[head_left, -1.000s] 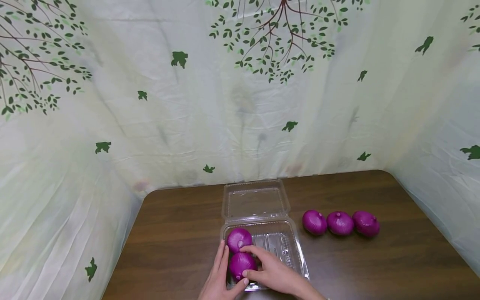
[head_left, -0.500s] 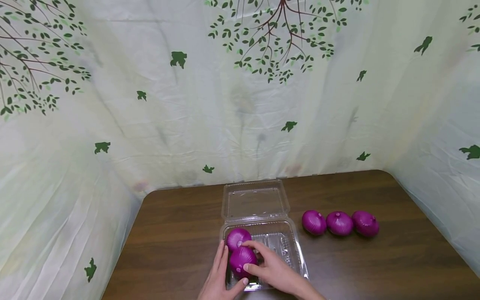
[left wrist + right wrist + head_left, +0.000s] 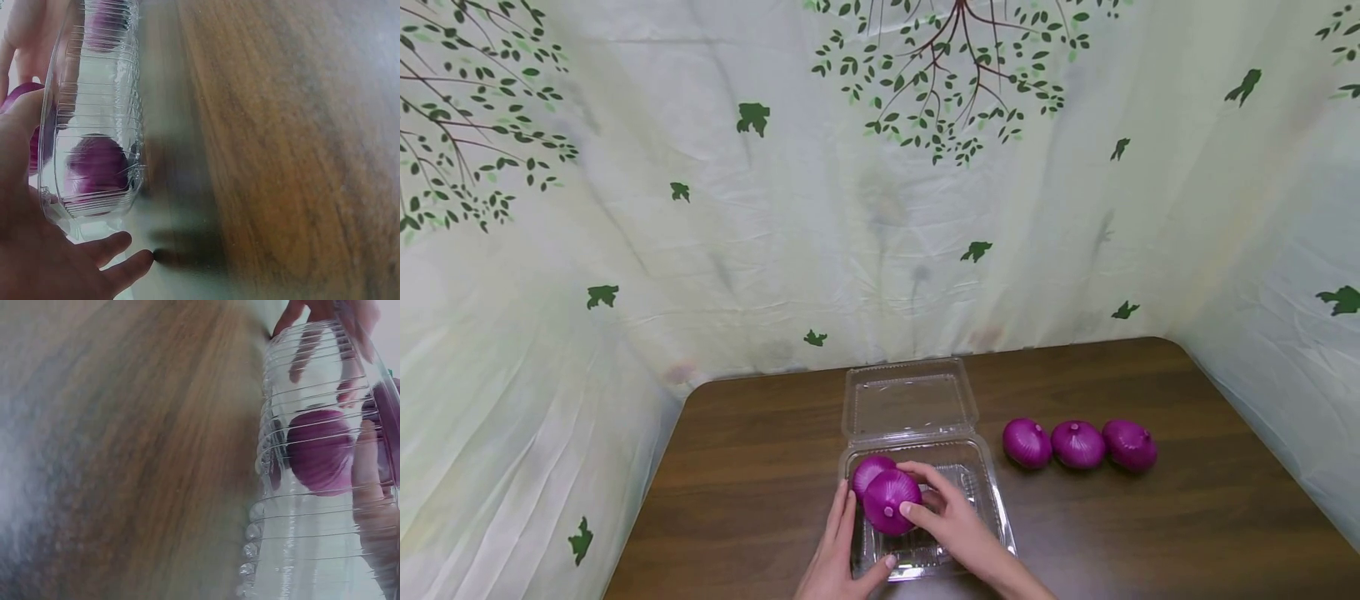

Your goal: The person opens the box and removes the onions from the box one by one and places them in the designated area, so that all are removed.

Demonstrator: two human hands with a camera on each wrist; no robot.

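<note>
A clear plastic clamshell box [image 3: 1000,525] lies with its lid [image 3: 910,400] folded back. My right hand [image 3: 958,525] grips a purple onion [image 3: 891,504] by its right side, thumb in front, raised above the box floor. Another purple onion [image 3: 868,471] sits in the back left of the box, partly covered by the gripped one. In the left wrist view an onion [image 3: 99,164] shows through the box wall. My left hand [image 3: 838,550] rests along the box's left side with straight fingers, thumb at the front rim.
Three more purple onions, the left one [image 3: 1027,443], the middle one [image 3: 1078,445] and the right one [image 3: 1130,445], lie in a row right of the box. Behind the brown wooden table [image 3: 760,475] hangs a leaf-patterned cloth [image 3: 887,275].
My right hand has lifted the front onion from the box's front left and moved it up, back and slightly right. My left hand has stayed at the box's side.
</note>
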